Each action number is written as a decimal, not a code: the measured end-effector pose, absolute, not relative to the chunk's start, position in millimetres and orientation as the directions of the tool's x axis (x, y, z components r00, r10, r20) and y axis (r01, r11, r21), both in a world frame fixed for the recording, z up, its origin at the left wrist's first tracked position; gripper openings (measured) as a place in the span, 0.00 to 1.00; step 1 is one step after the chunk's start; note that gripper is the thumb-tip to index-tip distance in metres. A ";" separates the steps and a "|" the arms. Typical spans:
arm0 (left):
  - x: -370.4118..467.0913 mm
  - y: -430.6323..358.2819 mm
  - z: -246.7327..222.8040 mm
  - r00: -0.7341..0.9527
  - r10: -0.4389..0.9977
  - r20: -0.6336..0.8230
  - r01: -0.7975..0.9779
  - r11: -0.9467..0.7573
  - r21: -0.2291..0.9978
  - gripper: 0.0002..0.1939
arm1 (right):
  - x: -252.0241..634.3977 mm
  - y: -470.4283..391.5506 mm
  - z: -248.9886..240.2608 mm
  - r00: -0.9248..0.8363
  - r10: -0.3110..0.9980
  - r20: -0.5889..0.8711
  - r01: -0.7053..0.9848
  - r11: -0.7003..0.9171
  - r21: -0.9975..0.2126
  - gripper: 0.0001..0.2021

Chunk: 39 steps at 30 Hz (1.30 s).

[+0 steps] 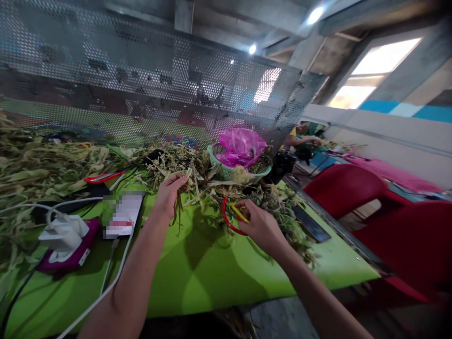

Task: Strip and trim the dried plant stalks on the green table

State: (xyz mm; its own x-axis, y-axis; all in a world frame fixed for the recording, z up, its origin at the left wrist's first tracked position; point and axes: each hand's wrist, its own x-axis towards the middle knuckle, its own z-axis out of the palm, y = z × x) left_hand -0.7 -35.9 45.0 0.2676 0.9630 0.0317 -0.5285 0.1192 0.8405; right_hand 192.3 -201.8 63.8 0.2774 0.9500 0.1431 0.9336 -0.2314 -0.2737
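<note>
My left hand point(172, 190) is closed around a small bunch of dried plant stems point(179, 207), some of which hang below the fingers. In my right hand point(259, 226) is a pair of scissors point(228, 220) with red and yellow handles; its blades are hard to make out among the plants. The scissors are to the right of the bunch and apart from it. Behind both hands lies a heap of dried plants point(183, 160), and more greenish stems point(287, 235) lie beside my right hand.
A green basket point(215, 165) holds a pink plastic bag point(242, 146). On the green tabletop point(212, 278) are a lit phone point(123, 214), a purple power strip with white chargers point(67, 242), cables, a red-handled cutter point(109, 176) and a dark phone point(310, 223). Red chairs point(348, 188) stand right.
</note>
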 end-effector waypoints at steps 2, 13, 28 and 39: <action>-1.4 -35.0 44.3 0.263 0.964 0.036 -0.520 0.110 0.847 0.15 | 172.2 -208.5 59.6 0.241 0.963 0.122 0.938 -0.199 -0.285 0.18; 0.7 -38.8 46.8 0.303 0.953 0.025 -0.536 0.149 0.831 0.15 | 198.2 -162.5 62.0 0.221 0.946 0.235 0.957 -0.165 -0.237 0.06; 2.1 -45.4 52.8 0.397 0.918 0.010 -0.576 0.241 0.781 0.15 | 239.4 -94.1 45.0 0.315 0.932 0.178 0.891 -0.226 -0.394 0.07; 3.7 -44.7 48.8 0.450 0.893 -0.021 -0.558 0.300 0.773 0.15 | 235.7 -93.5 34.9 0.312 0.938 0.153 0.874 -0.220 -0.433 0.02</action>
